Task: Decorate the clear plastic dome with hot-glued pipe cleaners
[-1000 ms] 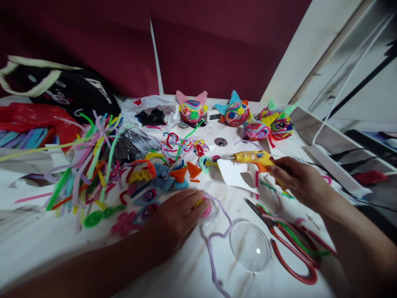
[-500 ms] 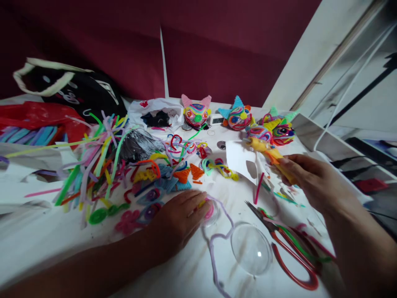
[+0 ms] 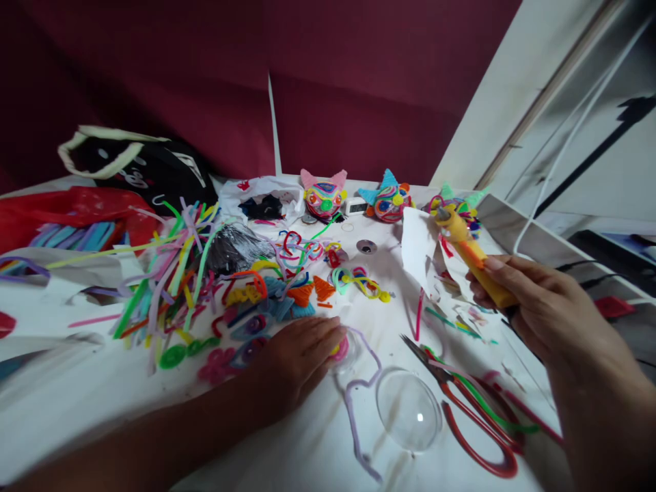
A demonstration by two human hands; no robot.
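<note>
My right hand (image 3: 538, 301) is closed around a yellow glue gun (image 3: 474, 256), its metal nozzle pointing up and to the left. A piece of white paper (image 3: 416, 246) stands up beside the nozzle; whether they touch I cannot tell. My left hand (image 3: 302, 348) lies low on the table, fingers together and curved over a small clear plastic dome (image 3: 348, 355) with a pink and yellow coil (image 3: 339, 348) in it. The fingers partly hide both. A purple pipe cleaner (image 3: 353, 403) trails from there toward me. Closer to me lies a larger clear dome (image 3: 410, 410).
Red-handled scissors (image 3: 461, 403) lie open at the right. Bundled pipe cleaners (image 3: 169, 273) and coiled shapes (image 3: 251, 348) cover the left. Decorated balls with ears (image 3: 325, 198) stand along the back near a white bag (image 3: 261, 201). A grey-white ledge (image 3: 527, 239) borders the right.
My right hand has lifted the glue gun and moved it slightly right, and the white paper stands more upright. My left hand stays on the dome. The view has shifted slightly.
</note>
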